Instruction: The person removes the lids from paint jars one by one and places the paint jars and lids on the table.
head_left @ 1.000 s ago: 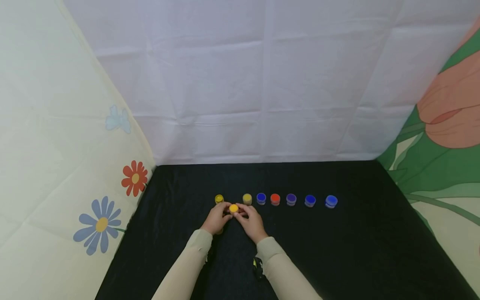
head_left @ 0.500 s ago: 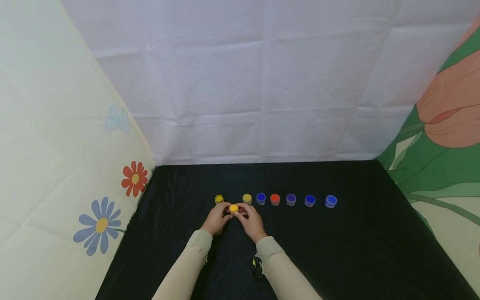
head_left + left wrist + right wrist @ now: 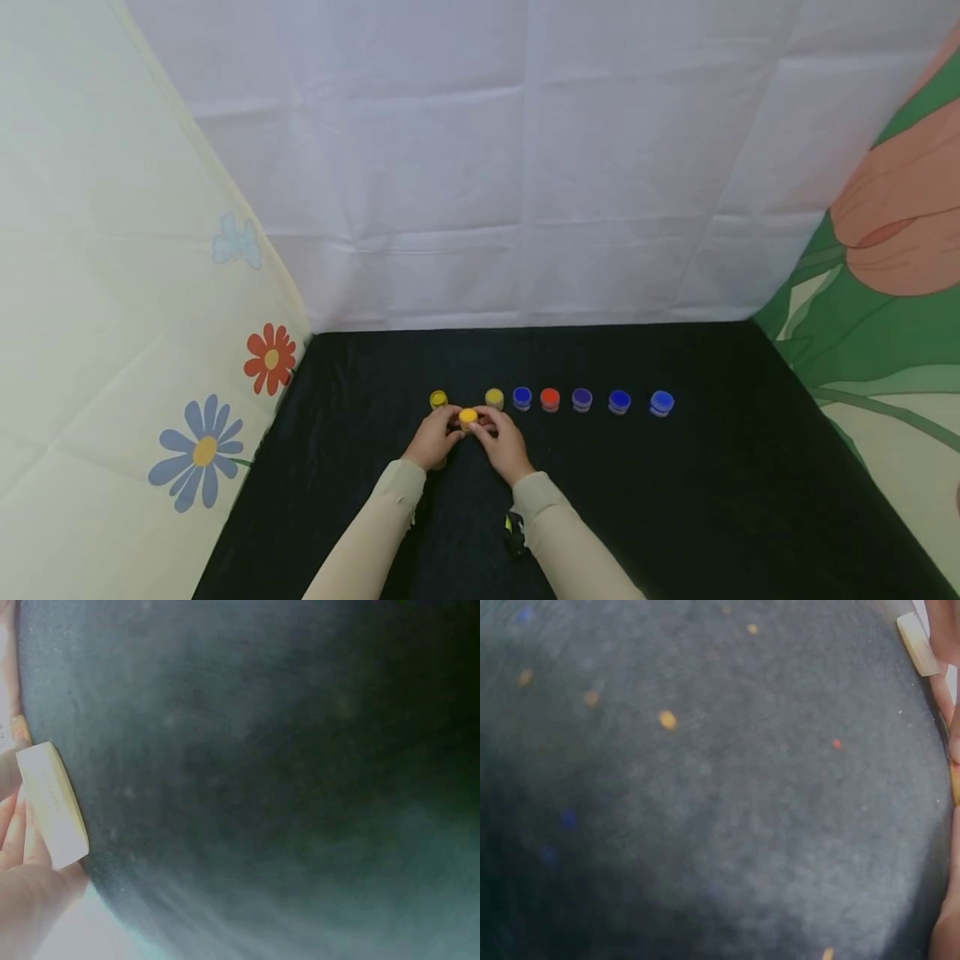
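Head: left hand (image 3: 431,440) and right hand (image 3: 507,448) pinch small round yellow-topped jar (image 3: 468,417), near side of the colour-topped jar row (image 3: 550,399); probably light, rigid, slick, best gripped by its sidewall. Left wrist: pale blocky piece (image 3: 54,806), unidentified. Right wrist: grip cropped, can't tell.

Soft light fills the head view; both wrist views blur (left: lower-left glare).

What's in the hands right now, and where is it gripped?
A small yellow-topped pot, held by its sides: the left hand on its left, the right hand on its right. Exact finger contacts are too small to tell.
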The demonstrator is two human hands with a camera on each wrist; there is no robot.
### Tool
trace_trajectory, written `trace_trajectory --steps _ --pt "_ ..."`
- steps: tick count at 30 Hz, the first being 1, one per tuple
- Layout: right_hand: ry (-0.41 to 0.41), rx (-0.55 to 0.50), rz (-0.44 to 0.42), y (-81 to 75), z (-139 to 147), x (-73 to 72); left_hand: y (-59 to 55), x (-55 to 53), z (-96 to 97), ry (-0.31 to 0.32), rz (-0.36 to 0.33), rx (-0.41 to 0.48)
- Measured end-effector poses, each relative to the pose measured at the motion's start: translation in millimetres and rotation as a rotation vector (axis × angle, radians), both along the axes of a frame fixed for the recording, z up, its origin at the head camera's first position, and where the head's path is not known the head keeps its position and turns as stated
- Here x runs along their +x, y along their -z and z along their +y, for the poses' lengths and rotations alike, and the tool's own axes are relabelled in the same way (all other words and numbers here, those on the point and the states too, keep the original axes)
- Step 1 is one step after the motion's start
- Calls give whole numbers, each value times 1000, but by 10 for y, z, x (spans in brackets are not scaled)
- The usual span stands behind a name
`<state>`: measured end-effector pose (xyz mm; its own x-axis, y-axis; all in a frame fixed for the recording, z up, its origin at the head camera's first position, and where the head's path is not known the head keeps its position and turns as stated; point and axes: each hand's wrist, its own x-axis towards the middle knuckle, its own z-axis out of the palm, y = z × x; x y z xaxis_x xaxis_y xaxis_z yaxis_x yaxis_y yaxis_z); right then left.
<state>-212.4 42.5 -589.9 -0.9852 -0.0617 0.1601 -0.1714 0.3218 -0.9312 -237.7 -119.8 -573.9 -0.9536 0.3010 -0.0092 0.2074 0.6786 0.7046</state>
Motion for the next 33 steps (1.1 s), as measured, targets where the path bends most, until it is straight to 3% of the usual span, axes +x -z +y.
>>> trace_trajectory --steps 7,14,18,21,26,33 --pt "3 -37 -26 5 21 -8 12 2 21 20 30 -42" --pt "51 -126 -43 5 40 13 -6 -3 58 18 14 -57" --pt "78 -261 -75 -9 67 57 -13 17 90 -34 4 -46" --pt "105 -307 -86 -12 98 94 -34 49 128 -95 29 -43" --pt "104 -226 -101 -41 130 158 -60 60 194 -159 98 -89" --pt "-63 -75 -45 -101 142 241 -130 22 292 -192 138 -201"
